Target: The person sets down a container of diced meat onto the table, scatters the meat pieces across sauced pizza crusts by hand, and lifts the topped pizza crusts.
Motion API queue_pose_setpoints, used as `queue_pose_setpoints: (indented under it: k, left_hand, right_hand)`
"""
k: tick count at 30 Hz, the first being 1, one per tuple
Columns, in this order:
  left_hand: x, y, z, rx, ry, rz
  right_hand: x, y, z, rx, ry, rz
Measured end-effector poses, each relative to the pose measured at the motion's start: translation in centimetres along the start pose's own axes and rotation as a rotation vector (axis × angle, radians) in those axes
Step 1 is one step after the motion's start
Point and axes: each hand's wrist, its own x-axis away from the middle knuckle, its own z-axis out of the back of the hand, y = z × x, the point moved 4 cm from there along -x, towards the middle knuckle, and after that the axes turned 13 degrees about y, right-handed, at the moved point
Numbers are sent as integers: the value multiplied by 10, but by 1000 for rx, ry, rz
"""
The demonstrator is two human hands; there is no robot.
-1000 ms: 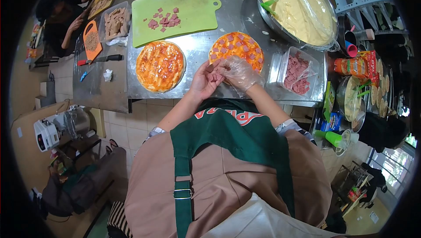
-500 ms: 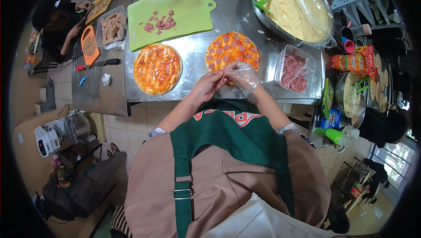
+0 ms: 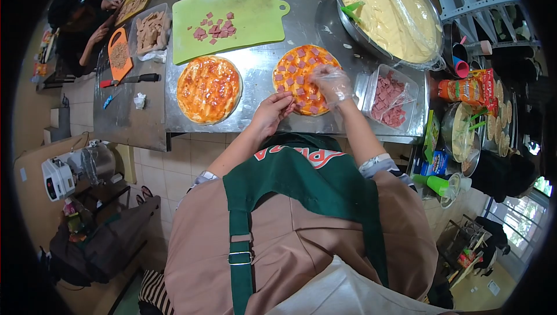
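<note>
A round sauced pizza base (image 3: 300, 98) dotted with square pink ham pieces lies on the metal table in front of me. Over its right side is my right hand (image 3: 333, 84) in a clear plastic glove, fingers bent together and pointing down at the topping; whatever they hold is hidden. My bare left hand (image 3: 272, 112) is at the pizza's lower left edge, thumb and fingertips pinched together on something too small to make out. To the left lies a second pizza base (image 3: 209, 90) with sauce only. A clear tub of ham pieces (image 3: 390, 97) stands right of my right hand.
A green cutting board (image 3: 249, 16) with diced ham lies behind the pizzas. At the back right is a large bowl of pale yellow dough (image 3: 389, 13) under plastic film. A red-and-black knife (image 3: 130, 80) lies left. Another person works at the far left.
My hands, which met at the pizza's front edge, have come apart. The right has moved up and right over the pizza; the left stays near the edge. More ham shows at the front.
</note>
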Motion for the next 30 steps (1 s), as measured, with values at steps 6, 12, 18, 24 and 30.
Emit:
queue_pose_setpoints:
  k: [6, 12, 18, 24, 30]
  left_hand:
    - [-4, 2, 12, 75, 53, -12]
    - [-2, 8, 14, 181, 33, 41]
    - [-7, 13, 9, 199, -18, 14]
    - [-8, 17, 0, 225, -42, 51]
    - [-11, 18, -5, 243, -134, 48]
  right_hand:
    - [-45, 28, -22, 537, 39, 235]
    - [-28, -8, -13, 762, 20, 411]
    - [-8, -3, -12, 944, -65, 595]
    - [5, -9, -8, 1023, -43, 672]
    - [11, -3, -13, 577, 2, 584]
